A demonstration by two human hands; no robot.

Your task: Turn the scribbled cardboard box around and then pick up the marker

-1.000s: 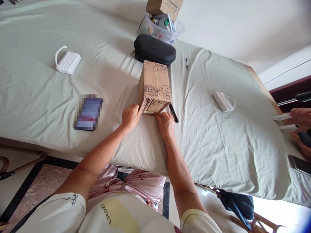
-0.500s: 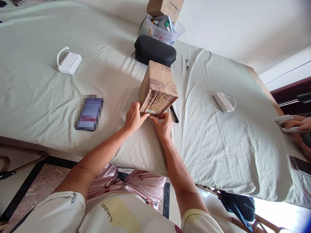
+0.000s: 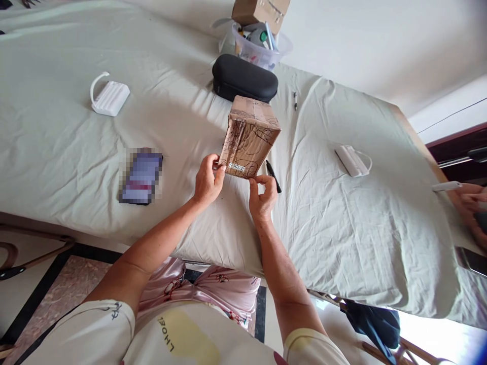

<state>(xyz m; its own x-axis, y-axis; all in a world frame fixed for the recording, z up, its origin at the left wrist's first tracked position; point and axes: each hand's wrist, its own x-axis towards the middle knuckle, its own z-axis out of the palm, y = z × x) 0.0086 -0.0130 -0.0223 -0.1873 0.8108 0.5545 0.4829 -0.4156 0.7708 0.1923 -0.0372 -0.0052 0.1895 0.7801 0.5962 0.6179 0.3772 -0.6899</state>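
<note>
A small cardboard box (image 3: 251,134) covered in black scribbles and brown tape is tipped up over the cloth-covered table (image 3: 76,152). My left hand (image 3: 207,178) pinches its near left corner. My right hand (image 3: 262,195) grips the near bottom edge with thumb and fingers. A black marker (image 3: 274,176) lies on the cloth just right of the box, beside my right hand.
A black zip case (image 3: 244,81) sits behind the box, and behind that a clear tub (image 3: 262,48) of supplies with another cardboard box on it. White devices (image 3: 109,96) (image 3: 352,159) lie left and right, with a phone (image 3: 140,176) at the left. Another person's hand (image 3: 472,200) is at the right edge.
The box has been lifted off the cloth and tilted up, turning its near face toward me. Both hands stayed on its near edge and rose with it.
</note>
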